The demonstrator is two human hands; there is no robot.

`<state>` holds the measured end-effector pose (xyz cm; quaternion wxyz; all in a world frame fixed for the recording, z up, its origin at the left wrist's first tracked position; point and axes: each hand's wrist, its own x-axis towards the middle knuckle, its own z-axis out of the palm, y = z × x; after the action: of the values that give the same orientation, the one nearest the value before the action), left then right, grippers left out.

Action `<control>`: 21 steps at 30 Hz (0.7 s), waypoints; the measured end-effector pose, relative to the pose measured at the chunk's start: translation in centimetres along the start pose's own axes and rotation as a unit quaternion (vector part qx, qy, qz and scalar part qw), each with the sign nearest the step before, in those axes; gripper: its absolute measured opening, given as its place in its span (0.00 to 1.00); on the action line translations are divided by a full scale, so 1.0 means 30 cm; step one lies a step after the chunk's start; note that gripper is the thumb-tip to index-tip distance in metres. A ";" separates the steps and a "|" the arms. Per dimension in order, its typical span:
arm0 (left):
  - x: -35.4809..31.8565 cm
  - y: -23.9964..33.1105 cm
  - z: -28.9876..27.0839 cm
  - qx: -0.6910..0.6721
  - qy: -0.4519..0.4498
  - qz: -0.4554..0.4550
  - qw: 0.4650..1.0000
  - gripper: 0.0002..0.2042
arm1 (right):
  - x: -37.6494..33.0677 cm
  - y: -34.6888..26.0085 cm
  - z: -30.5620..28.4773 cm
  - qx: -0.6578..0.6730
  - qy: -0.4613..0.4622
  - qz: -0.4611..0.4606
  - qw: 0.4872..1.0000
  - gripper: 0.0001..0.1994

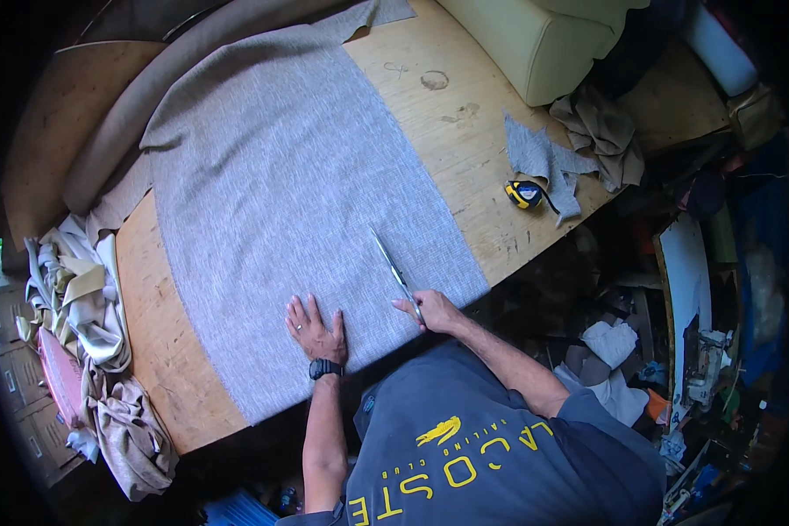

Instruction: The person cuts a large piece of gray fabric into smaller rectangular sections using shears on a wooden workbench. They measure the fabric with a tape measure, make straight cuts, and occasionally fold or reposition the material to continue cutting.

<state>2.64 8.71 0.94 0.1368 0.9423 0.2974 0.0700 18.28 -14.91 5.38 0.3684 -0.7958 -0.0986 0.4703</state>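
Observation:
A wide piece of grey woven fabric [280, 175] lies spread over the wooden table [465, 167] and reaches its near edge. My left hand [316, 330] rests flat on the cloth near that edge, fingers spread, with a ring on one finger and a dark watch at the wrist. To its right, my right hand [430, 310] grips a pair of scissors [394, 270] by the handles. The blades look closed and point away from me over the fabric, toward its middle. Whether they touch the cloth I cannot tell.
A yellow-black tape measure [524, 195] sits at the right beside grey fabric scraps [539, 158]. Behind them stands a cream upholstered piece [543, 44]. A thick brown roll [123, 131] curves along the far left. Piled cloth offcuts [88, 289] hang at the left edge.

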 end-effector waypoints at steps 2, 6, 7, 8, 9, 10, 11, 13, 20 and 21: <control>0.001 0.004 -0.003 0.001 0.006 0.004 1.000 0.35 | 0.039 -0.068 -0.024 -0.017 0.031 -0.035 0.999 0.37; 0.009 0.016 -0.012 -0.010 -0.006 -0.003 1.000 0.34 | 0.126 -0.015 -0.017 -0.016 0.030 -0.021 0.999 0.36; 0.008 0.018 -0.015 -0.012 -0.006 -0.006 1.000 0.34 | 0.115 -0.022 -0.011 -0.020 0.053 -0.051 0.997 0.36; 0.009 0.017 -0.015 -0.014 -0.003 -0.006 1.000 0.34 | 0.121 -0.034 -0.014 0.004 0.034 -0.033 0.999 0.35; 0.011 0.014 -0.013 -0.015 0.001 -0.005 1.000 0.34 | 0.125 -0.047 -0.022 0.029 0.014 -0.015 0.999 0.35; 0.013 0.011 -0.011 -0.016 0.004 -0.004 1.000 0.34 | 0.124 -0.075 -0.037 0.053 -0.005 0.004 0.999 0.35; 0.013 0.011 -0.011 -0.015 0.003 -0.005 1.000 0.34 | 0.141 -0.100 -0.050 0.040 0.007 -0.013 0.999 0.35; 0.020 0.011 -0.013 -0.012 0.001 -0.006 1.000 0.34 | 0.190 -0.155 -0.070 0.013 0.031 -0.046 0.998 0.35; 0.020 0.013 -0.020 -0.012 -0.006 -0.009 1.000 0.34 | 0.220 -0.153 -0.075 0.029 0.014 -0.013 0.999 0.36; 0.019 0.012 -0.021 -0.013 -0.005 -0.008 1.000 0.34 | 0.240 -0.177 -0.083 0.024 0.009 -0.009 1.000 0.36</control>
<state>3.17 8.89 1.67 0.1511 0.9383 0.3036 0.0684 25.20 -8.76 4.82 0.3924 -0.7901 -0.0909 0.4621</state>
